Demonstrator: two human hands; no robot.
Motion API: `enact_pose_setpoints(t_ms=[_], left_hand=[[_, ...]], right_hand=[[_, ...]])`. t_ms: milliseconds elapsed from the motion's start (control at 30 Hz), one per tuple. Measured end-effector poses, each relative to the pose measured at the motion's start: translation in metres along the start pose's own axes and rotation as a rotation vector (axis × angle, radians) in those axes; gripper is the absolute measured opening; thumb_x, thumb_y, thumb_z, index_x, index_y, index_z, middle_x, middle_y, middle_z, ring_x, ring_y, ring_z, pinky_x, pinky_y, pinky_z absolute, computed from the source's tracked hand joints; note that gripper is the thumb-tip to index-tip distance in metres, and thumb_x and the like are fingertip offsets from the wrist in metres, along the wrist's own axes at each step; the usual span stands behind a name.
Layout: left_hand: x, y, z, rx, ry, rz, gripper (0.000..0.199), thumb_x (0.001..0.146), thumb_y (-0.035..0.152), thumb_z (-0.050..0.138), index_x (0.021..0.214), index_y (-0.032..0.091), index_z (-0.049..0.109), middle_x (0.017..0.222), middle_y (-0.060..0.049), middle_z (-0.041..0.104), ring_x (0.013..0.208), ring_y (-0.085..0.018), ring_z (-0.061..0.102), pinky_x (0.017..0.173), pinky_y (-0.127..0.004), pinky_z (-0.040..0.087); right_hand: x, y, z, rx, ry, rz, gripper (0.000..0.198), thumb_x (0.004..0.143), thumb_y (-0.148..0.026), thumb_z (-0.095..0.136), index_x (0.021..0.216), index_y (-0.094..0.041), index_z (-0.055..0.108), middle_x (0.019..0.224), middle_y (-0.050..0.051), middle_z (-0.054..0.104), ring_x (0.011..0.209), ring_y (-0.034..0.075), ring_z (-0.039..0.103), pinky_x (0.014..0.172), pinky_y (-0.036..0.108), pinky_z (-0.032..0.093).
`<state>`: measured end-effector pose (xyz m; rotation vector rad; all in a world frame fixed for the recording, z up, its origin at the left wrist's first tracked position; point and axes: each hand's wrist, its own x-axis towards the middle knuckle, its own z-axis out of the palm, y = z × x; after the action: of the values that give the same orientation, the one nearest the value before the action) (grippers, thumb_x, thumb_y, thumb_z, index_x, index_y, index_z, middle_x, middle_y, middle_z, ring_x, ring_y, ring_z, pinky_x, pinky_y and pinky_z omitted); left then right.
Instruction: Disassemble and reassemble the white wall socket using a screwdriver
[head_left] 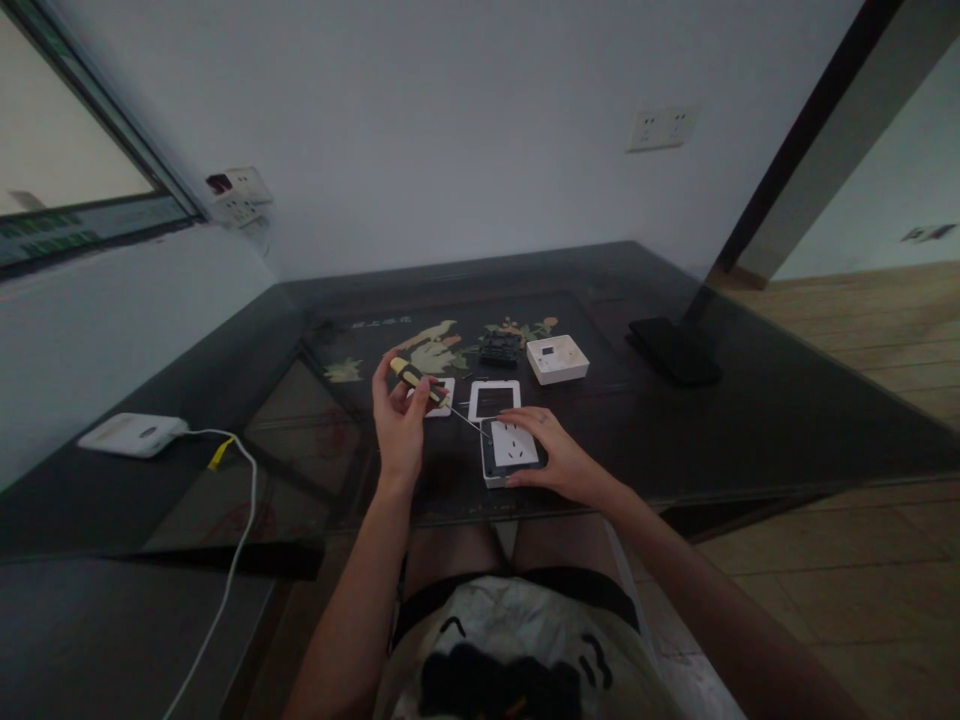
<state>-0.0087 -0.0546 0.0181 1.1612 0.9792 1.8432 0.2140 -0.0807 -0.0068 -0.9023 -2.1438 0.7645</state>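
Observation:
My left hand is closed around the yellow and black handle of a screwdriver. Its thin metal shaft slants down to the right, and the tip meets the left side of a wall socket. This socket has a white face with slots, a dark surround and a white box beneath. Fingers and thumb of my right hand grip the socket's right side and hold it on the table. Just beyond it lies a white rectangular frame. A white plate is partly hidden behind my left hand.
Farther back on the dark glossy table sit a black socket insert and an open white box. A black flat case lies to the right. At left is a white device with a cable hanging over the edge.

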Motion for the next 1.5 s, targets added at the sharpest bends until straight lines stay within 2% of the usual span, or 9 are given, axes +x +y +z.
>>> enact_pose_setpoints(t_ms=[200, 567, 867, 1100, 1200, 1400, 1500], left_hand=[[0.0, -0.001, -0.002, 0.018, 0.015, 0.063, 0.062, 0.078, 0.033, 0.072, 0.132, 0.03, 0.041, 0.089, -0.002, 0.068, 0.068, -0.013, 0.07, 0.069, -0.026, 0.058], [-0.005, 0.0, 0.001, 0.072, -0.018, 0.086, 0.063, 0.078, 0.037, 0.072, 0.132, 0.029, 0.041, 0.097, -0.004, 0.068, 0.073, -0.015, 0.07, 0.069, -0.026, 0.058], [-0.006, 0.002, 0.001, 0.107, -0.017, 0.096, 0.063, 0.079, 0.036, 0.07, 0.133, 0.029, 0.039, 0.093, -0.004, 0.068, 0.069, -0.013, 0.07, 0.067, -0.025, 0.057], [-0.007, 0.004, 0.003, 0.16, -0.04, 0.146, 0.062, 0.081, 0.039, 0.068, 0.135, 0.03, 0.038, 0.094, -0.003, 0.068, 0.075, -0.015, 0.07, 0.072, -0.027, 0.057], [-0.007, 0.015, 0.007, 0.188, -0.086, 0.162, 0.061, 0.079, 0.036, 0.07, 0.132, 0.029, 0.041, 0.097, -0.003, 0.068, 0.081, -0.016, 0.07, 0.075, -0.027, 0.057], [-0.015, 0.04, 0.016, 0.234, -0.278, 0.19, 0.055, 0.079, 0.028, 0.07, 0.128, 0.028, 0.046, 0.093, -0.003, 0.068, 0.078, -0.016, 0.069, 0.075, -0.029, 0.058], [-0.02, 0.047, 0.019, 0.294, -0.284, 0.199, 0.053, 0.079, 0.025, 0.069, 0.127, 0.027, 0.047, 0.098, -0.004, 0.068, 0.081, -0.016, 0.069, 0.076, -0.029, 0.058]], right_hand=[[0.0, 0.001, 0.0, 0.002, -0.003, 0.004, 0.075, 0.069, -0.05, 0.075, 0.133, -0.027, 0.046, 0.134, 0.012, 0.048, 0.126, 0.03, 0.039, 0.107, 0.052, 0.032], [0.0, 0.0, 0.001, -0.009, 0.002, 0.001, 0.074, 0.069, -0.051, 0.075, 0.134, -0.026, 0.047, 0.134, 0.012, 0.049, 0.126, 0.03, 0.039, 0.106, 0.051, 0.033], [0.001, -0.002, -0.001, -0.008, -0.011, 0.011, 0.072, 0.07, -0.049, 0.075, 0.132, -0.024, 0.049, 0.133, 0.013, 0.049, 0.126, 0.03, 0.039, 0.107, 0.05, 0.032], [0.0, -0.002, -0.001, -0.016, -0.009, 0.012, 0.072, 0.07, -0.047, 0.076, 0.132, -0.025, 0.048, 0.134, 0.013, 0.049, 0.126, 0.031, 0.04, 0.106, 0.052, 0.033], [0.0, 0.0, 0.0, -0.015, -0.005, -0.005, 0.072, 0.069, -0.047, 0.076, 0.131, -0.023, 0.049, 0.134, 0.014, 0.049, 0.126, 0.03, 0.039, 0.107, 0.051, 0.033], [0.0, 0.002, 0.001, -0.015, 0.011, -0.034, 0.071, 0.07, -0.044, 0.077, 0.131, -0.022, 0.048, 0.133, 0.014, 0.049, 0.126, 0.029, 0.04, 0.107, 0.048, 0.034], [0.0, 0.001, 0.001, -0.025, 0.008, -0.028, 0.069, 0.07, -0.043, 0.077, 0.13, -0.024, 0.049, 0.133, 0.013, 0.049, 0.126, 0.029, 0.04, 0.106, 0.049, 0.034]])
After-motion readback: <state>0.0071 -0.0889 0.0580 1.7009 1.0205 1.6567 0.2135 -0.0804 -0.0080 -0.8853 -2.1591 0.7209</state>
